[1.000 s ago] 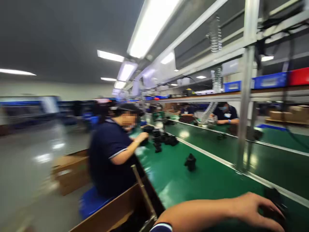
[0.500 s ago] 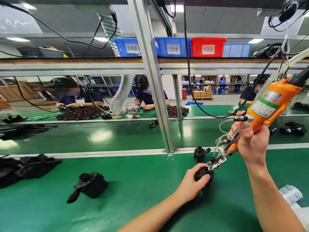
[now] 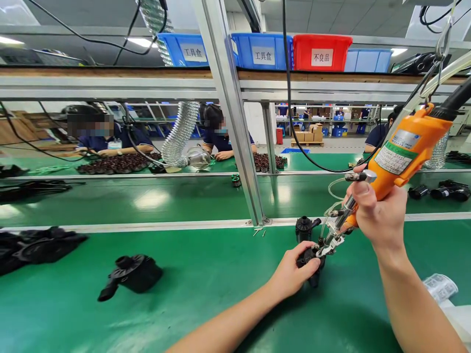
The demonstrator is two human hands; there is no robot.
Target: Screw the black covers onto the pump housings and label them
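My right hand (image 3: 380,211) is wrapped round an orange electric screwdriver (image 3: 399,149) that hangs from above by a hook and slants down to the left. Its metal nose meets a black plastic housing (image 3: 312,277) on the green bench. Thumb and fingers of my left hand (image 3: 294,272) grip this housing from the left side; the contact point is partly covered by the fingers and the tool tip. Just behind stands a similar black plastic part (image 3: 304,228) with a side spout. Another black housing with a spout (image 3: 138,273) lies farther left.
A metal post (image 3: 235,122) rises at the bench's back edge, with a few small screws (image 3: 258,231) at its foot. Black parts (image 3: 40,247) lie at left, a label roll (image 3: 440,288) at right. Co-workers (image 3: 217,132) sit across. A black cable (image 3: 290,108) hangs in front.
The view has tilted down slightly, so the background sits higher. The screwdriver leans a little farther left and lower against the housing; both hands keep their holds.
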